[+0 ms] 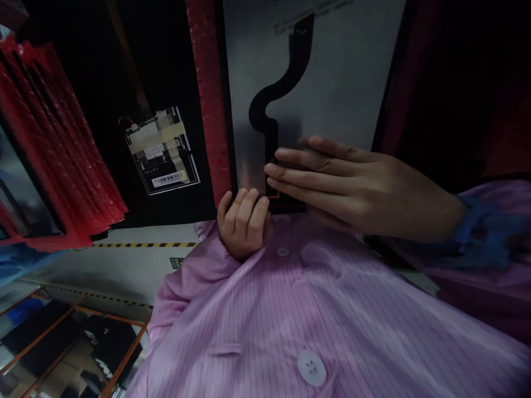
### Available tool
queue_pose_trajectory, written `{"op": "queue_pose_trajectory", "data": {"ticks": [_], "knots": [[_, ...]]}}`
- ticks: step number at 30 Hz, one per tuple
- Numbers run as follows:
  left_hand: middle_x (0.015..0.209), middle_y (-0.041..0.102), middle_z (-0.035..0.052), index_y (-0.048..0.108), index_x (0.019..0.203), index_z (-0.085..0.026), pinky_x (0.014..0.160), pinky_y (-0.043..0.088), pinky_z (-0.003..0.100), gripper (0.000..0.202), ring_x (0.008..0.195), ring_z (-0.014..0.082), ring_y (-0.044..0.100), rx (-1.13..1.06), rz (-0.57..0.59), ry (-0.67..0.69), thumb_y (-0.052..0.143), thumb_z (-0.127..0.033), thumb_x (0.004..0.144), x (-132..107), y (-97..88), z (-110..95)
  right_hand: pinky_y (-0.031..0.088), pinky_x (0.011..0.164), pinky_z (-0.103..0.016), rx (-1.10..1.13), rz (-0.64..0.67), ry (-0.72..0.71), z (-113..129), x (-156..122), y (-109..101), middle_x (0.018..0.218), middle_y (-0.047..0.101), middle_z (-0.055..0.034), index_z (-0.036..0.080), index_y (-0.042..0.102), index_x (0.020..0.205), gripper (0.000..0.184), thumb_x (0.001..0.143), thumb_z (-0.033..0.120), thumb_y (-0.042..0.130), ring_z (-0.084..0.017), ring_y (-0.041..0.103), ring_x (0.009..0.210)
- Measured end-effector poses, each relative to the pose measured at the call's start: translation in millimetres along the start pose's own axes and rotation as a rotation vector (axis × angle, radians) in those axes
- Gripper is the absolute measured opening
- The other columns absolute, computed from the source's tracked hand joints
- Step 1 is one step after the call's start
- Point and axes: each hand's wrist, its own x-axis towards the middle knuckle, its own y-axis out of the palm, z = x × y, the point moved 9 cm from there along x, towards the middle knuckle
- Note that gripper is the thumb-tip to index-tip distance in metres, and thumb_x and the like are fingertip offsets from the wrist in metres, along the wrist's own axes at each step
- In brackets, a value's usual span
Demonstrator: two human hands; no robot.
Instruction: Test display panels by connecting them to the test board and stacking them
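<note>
The right hand [354,188] was flat, the left hand [244,221] curled, its hold unclear: one careless swipe risked creasing that ribbon cable [257,108]!

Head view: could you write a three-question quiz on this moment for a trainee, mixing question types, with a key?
1. True or false: the right hand is clenched into a fist.
2. The dark ribbon cable on the grey panel is:
A) straight
B) S-curved
C) coiled into a ring
3. Fill in: pale strips of ____ cross the circuit board.

Key:
1. False; it is held out flat.
2. B
3. tape
</note>
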Motion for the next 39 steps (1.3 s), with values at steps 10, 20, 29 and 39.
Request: {"op": "queue_pose_trajectory", "data": {"ticks": [10,20,29,39], "knots": [[0.099,0.078,0.0057,0.074,0.11,-0.023,0.11,0.053,0.032,0.027,0.103,0.0173,0.073,0.015,-0.035,0.011,0.049,-0.028,0.101,1,0.2,0,0.019,0.136,-0.031,0.094,0.025,0.068,-4,1,-1,0.154,0.051,-0.0054,0.02,0.022,0.168,0.073,0.103,0.013,0.056,-0.017,0.035,0.152],[0.104,0.078,0.0052,0.073,0.116,-0.025,0.112,0.05,0.035,0.027,0.107,0.0195,0.073,-0.067,-0.063,0.003,0.052,-0.027,0.099,-6,0.1,3,0.017,0.138,-0.037,0.026,0.034,0.019,1,-2,-1,0.154,0.052,-0.0116,0.005,0.038,0.158,0.061,0.101,0.011,0.058,-0.021,0.027,0.157],[0.095,0.076,0.005,0.073,0.112,-0.028,0.108,0.055,0.035,0.031,0.1,0.0186,0.073,0.1,-0.033,0.051,0.045,-0.032,0.102,-7,3.7,0,0.018,0.138,-0.037,0.013,0.058,0.019,2,-1,-1,0.154,0.05,-0.01,0.005,0.052,0.147,0.045,0.102,0.011,0.056,-0.021,0.029,0.156],[0.092,0.075,0.0057,0.076,0.109,-0.028,0.107,0.057,0.032,0.034,0.1,0.0163,0.072,0.128,-0.034,0.069,0.042,-0.033,0.105,3,1.1,-3,0.021,0.137,-0.032,0.219,0.039,0.164,-11,-3,-1,0.158,0.046,0.0065,0.037,0.042,0.159,0.065,0.102,0.012,0.059,-0.018,0.043,0.148]]}}
